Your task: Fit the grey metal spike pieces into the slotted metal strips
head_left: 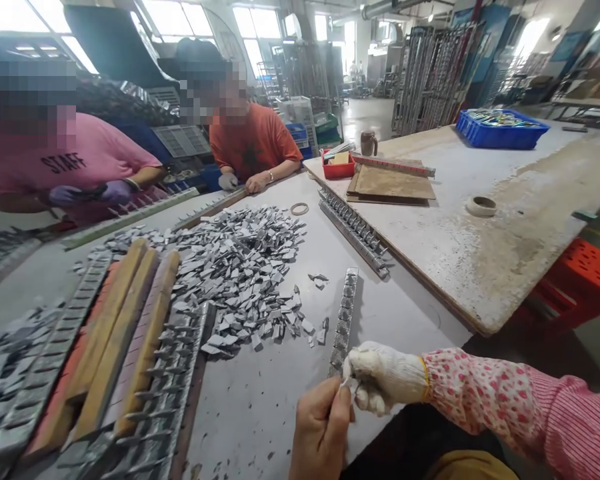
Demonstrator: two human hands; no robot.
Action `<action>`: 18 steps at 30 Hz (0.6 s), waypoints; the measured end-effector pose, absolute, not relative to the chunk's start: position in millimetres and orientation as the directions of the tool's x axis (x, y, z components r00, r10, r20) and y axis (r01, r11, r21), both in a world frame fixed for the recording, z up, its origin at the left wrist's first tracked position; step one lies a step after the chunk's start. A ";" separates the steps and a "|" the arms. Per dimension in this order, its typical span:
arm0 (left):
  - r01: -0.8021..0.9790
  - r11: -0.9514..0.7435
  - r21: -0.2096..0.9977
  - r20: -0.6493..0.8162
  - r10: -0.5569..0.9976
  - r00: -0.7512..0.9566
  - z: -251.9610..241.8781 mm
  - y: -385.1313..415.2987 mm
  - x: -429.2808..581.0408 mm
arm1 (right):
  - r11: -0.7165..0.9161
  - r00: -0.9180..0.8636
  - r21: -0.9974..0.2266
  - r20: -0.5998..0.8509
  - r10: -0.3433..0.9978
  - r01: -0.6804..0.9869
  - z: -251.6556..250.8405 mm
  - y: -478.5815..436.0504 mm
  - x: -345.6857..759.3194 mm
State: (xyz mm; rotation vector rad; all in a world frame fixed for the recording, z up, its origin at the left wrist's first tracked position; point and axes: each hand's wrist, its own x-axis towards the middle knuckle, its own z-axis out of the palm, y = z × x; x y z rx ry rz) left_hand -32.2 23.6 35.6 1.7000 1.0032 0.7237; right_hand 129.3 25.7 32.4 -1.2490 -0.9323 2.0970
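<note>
My left hand (323, 427), bare, is closed near the table's front edge, thumb and forefinger pinched on a small pale piece (347, 385). My right hand (385, 379), in a white knit glove, touches it from the right with fingers curled round the same piece, whose shape is mostly hidden. Just beyond both hands lies a narrow metal strip (344, 313) with a row of notches. To its left spreads a large pile of small grey flat pieces (250, 273), with a few loose ones (320, 279) near the strip.
Wooden bars (113, 320) and a spiked metal rack (180, 373) lie at the left. Another toothed rack (353, 227) lies beyond the strip. A raised board (480, 267) holds a blue bin (503, 130) and tape roll (481, 206). Two people work across the table.
</note>
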 end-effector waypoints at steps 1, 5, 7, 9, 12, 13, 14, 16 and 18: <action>0.304 -0.144 0.942 -0.014 0.887 0.462 32.7 25.9 -30.9 | -0.613 -0.424 -0.783 -0.522 0.740 -0.105 29.7 26.4 130.3; 0.398 -0.178 0.900 -0.010 0.904 0.426 17.7 41.5 -25.8 | -0.401 -0.324 -0.912 -0.355 0.877 -0.086 28.2 52.3 153.3; 0.453 -0.211 0.866 0.017 0.918 0.396 3.4 46.8 -22.9 | -0.257 -0.201 -0.966 -0.249 0.948 -0.016 32.4 81.6 177.1; 0.504 -0.243 0.829 0.030 0.919 0.394 -16.7 48.0 -20.9 | -0.161 -0.018 -0.970 -0.167 0.986 0.180 36.4 116.3 203.8; 0.545 -0.367 0.753 0.055 0.862 0.504 -49.6 46.4 -22.8 | -0.092 0.009 -0.643 -0.131 0.991 0.760 35.9 162.1 233.7; 0.549 -0.419 0.723 0.066 0.833 0.549 -58.8 46.6 -24.9 | -0.060 -0.011 -0.459 -0.152 0.988 0.886 33.7 173.2 238.7; 0.548 -0.467 0.694 0.072 0.802 0.593 -66.3 47.5 -27.6 | -0.026 -0.029 -0.297 -0.179 0.983 0.955 30.7 182.1 241.3; 0.547 -0.536 0.642 0.067 0.751 0.657 -76.3 50.7 -33.3 | 0.031 -0.053 -0.107 -0.212 0.976 0.994 24.4 194.5 241.0; 0.549 -0.577 0.604 0.064 0.723 0.688 -80.9 53.4 -37.2 | 0.060 -0.070 -0.051 -0.238 0.969 0.997 19.7 202.3 236.9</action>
